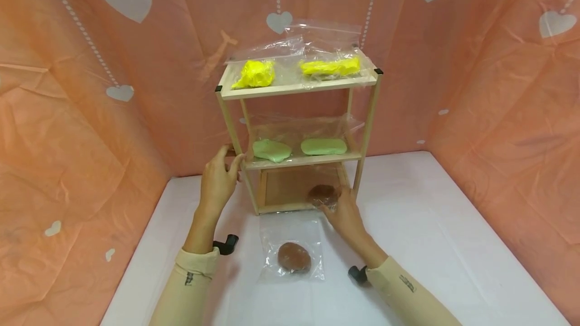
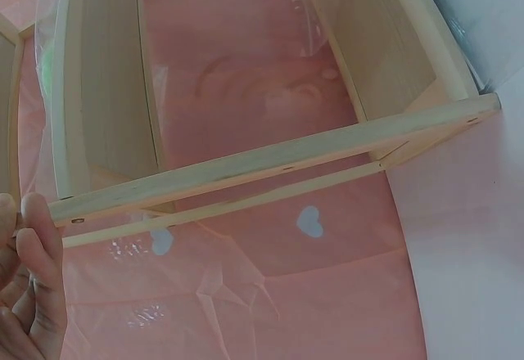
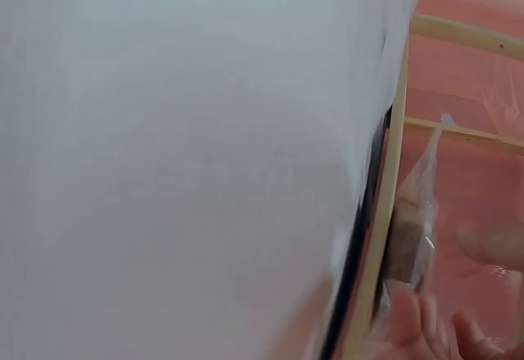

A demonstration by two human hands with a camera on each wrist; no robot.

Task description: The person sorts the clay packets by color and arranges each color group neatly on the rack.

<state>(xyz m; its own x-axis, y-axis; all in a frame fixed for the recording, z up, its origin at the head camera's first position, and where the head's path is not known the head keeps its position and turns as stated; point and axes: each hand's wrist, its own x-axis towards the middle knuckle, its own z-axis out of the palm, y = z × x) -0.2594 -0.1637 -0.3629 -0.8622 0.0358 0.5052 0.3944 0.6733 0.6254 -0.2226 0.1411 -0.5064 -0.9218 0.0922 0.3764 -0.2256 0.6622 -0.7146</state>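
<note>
A small wooden shelf rack (image 1: 299, 91) stands on the white table. My left hand (image 1: 219, 180) grips its left post at the middle shelf, and its curled fingers (image 2: 37, 249) show at the edge of the left wrist view. My right hand (image 1: 346, 215) reaches onto the bottom shelf. Its fingers (image 3: 409, 319) touch a clear bag of brown clay (image 1: 322, 194), while a blurred digit stands apart from the bag in the right wrist view. Another bag of brown clay (image 1: 294, 257) lies on the table before the rack.
On the top shelf lie two bags of yellow clay (image 1: 256, 73). The middle shelf bears two bagged pieces of pale green clay (image 1: 323, 146). Pink cloth (image 1: 489, 89) with white hearts hangs behind and at both sides of the table (image 1: 421, 225).
</note>
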